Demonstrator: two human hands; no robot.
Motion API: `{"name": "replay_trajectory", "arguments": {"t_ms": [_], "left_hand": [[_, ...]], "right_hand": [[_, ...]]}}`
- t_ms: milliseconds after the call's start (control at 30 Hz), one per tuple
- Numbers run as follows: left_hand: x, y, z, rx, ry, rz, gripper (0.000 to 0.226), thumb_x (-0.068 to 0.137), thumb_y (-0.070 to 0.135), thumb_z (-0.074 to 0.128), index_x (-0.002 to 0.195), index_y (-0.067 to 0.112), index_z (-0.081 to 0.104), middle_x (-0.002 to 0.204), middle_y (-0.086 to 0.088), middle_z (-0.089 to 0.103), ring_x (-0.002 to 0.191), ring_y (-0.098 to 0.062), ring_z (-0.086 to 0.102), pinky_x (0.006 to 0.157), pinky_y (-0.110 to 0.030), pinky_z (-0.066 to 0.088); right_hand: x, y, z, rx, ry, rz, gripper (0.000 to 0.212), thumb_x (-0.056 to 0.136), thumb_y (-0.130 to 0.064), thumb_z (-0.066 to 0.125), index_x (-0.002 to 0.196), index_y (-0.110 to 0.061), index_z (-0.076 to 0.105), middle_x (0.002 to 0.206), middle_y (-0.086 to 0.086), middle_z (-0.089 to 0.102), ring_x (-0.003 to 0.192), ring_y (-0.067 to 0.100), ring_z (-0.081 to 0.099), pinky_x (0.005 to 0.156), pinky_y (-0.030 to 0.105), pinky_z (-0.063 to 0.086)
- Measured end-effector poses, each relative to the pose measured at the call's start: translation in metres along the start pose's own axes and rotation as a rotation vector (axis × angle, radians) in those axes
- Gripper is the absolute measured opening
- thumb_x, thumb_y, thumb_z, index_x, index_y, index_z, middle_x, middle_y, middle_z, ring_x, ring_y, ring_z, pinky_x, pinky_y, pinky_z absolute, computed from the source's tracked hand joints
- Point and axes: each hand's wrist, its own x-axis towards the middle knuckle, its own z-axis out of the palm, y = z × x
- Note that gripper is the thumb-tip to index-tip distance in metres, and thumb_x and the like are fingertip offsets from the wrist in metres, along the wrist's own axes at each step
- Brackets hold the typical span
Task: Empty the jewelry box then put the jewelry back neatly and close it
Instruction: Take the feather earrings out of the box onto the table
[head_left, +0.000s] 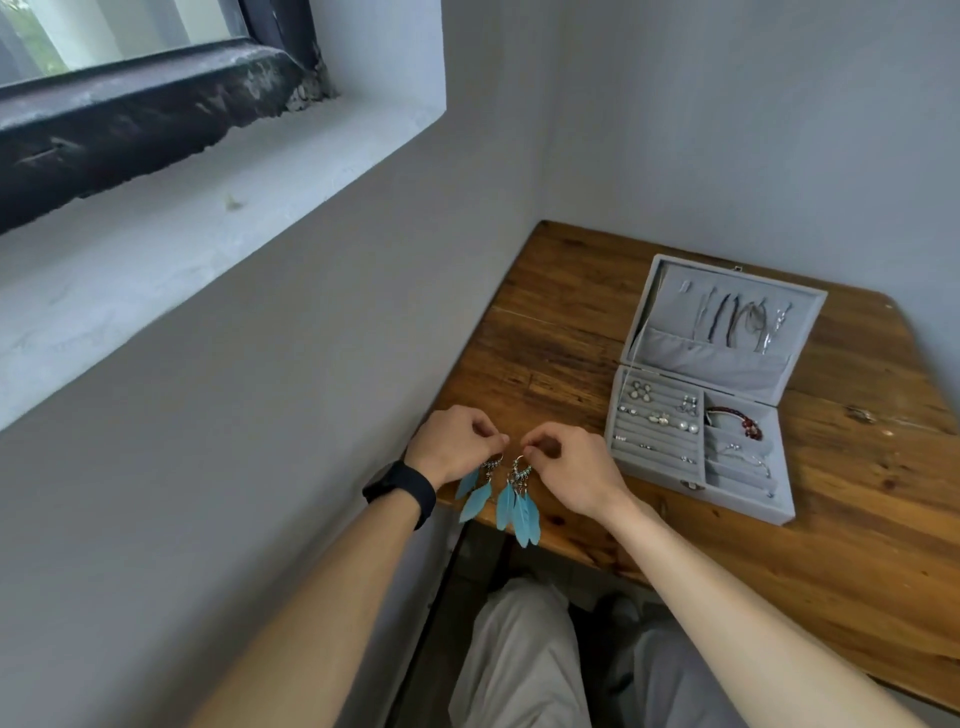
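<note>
Pinching earrings, jewelry box right of hands

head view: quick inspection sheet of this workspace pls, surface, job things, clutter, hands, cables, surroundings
surface: wooden table, worn and scratched, set into a wall corner
job's things: grey jewelry box open, lid leaned back; necklaces hang in the lid; small earrings in the ring rolls; red bead bracelet in a right compartment; two blue feather earrings held at the table's near corner, outside the box
clutter: nothing seen
hands: left hand pinches one feather earring, right hand pinches the other
cables: nothing seen
surroundings: window with dark frame, grey walls, black wristband on the left wrist
</note>
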Motion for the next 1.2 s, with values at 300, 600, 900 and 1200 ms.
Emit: {"name": "replay_trajectory", "arguments": {"t_ms": [300,600,900,1200], "left_hand": [[0.030,-0.001,0.002,0.035,0.003,0.037,0.024,0.085,0.057,0.065,0.083,0.033,0.067,0.089,0.013,0.069,0.085,-0.009,0.064,0.082,-0.038,0.057],[0.000,0.000,0.004,0.081,0.206,0.135,0.031,0.097,0.053,0.049,0.113,0.031,0.063,0.104,0.014,0.066,0.094,-0.007,0.062,0.076,-0.030,0.056],[-0.029,-0.017,0.031,0.155,0.330,0.215,0.029,0.095,0.042,0.059,0.120,0.033,0.069,0.119,0.010,0.063,0.110,-0.013,0.052,0.087,-0.036,0.050],[-0.033,-0.017,0.029,0.202,0.286,0.203,0.032,0.097,0.039,0.056,0.127,0.034,0.065,0.124,0.010,0.061,0.114,-0.012,0.050,0.091,-0.031,0.048]], "right_hand": [[0.027,0.005,0.004,-0.071,0.106,0.019,0.018,0.096,-0.029,0.060,0.111,-0.030,0.070,0.108,-0.009,0.064,0.103,0.009,0.056,0.084,0.022,0.039],[0.002,0.014,0.014,0.024,0.271,0.042,0.039,0.095,-0.033,0.062,0.133,-0.027,0.054,0.125,-0.008,0.054,0.090,0.004,0.060,0.081,0.020,0.050],[-0.014,0.012,0.033,-0.071,0.331,-0.007,0.031,0.096,-0.035,0.061,0.124,-0.023,0.067,0.114,-0.007,0.059,0.097,0.008,0.059,0.080,0.017,0.042],[-0.015,0.013,0.045,-0.049,0.402,-0.018,0.026,0.096,-0.033,0.061,0.117,-0.020,0.069,0.109,-0.003,0.058,0.098,0.012,0.058,0.080,0.024,0.050]]}}
